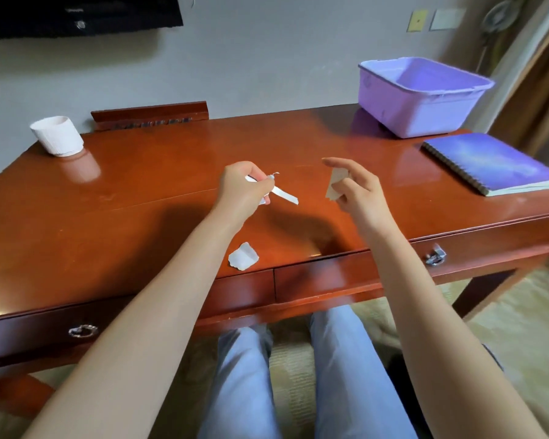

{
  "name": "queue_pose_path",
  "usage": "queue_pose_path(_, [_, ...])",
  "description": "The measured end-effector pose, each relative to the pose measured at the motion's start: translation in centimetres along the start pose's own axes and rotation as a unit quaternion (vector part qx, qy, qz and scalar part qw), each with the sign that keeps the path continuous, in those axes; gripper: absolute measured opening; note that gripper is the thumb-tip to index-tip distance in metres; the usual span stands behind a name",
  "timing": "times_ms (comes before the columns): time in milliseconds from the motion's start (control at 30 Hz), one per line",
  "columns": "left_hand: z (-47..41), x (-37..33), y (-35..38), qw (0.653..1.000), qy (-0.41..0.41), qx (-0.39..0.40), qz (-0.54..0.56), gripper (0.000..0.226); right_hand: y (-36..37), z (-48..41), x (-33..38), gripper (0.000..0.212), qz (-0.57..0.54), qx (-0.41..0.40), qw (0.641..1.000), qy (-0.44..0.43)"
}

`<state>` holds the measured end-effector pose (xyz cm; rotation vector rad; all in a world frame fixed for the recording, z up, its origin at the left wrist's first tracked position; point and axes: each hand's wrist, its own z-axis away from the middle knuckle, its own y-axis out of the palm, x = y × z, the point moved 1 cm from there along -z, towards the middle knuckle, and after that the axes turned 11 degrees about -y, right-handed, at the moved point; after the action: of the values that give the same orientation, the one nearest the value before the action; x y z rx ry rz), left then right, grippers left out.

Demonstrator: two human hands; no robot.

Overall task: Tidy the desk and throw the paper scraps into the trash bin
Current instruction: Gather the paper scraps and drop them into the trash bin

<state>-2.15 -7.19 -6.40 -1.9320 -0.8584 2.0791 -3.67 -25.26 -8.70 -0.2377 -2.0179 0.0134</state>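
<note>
Bin [403, 112] sits behind notebook [492, 163] at the desk's [140, 201] right.

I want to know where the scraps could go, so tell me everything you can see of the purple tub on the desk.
The purple tub is a rectangular, light purple basin that looks like plastic, with a thick rolled rim and walls tapering downward. It stands upright and open-topped at the far right corner of the desk, just behind the spiral notebook. The part of its inside that shows holds nothing. The glossy desk top mirrors its front wall.
</note>
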Motion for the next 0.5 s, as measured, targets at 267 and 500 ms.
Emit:
queue_pose_path(267, [6.6,-6.8,15.2,0.976,0.091,0.193,0.035,0.019,-15.9,5.5,-2.3,0.049,-0.008,-0.197,0.978,0.063])
queue_pose_path(500, [14.3,-8.4,28.6,0.93,0.162,0.329,-0.03,0.023,-26.4,13.1,-7.8,0.05,-0.012,-0.302,0.944,0.134])
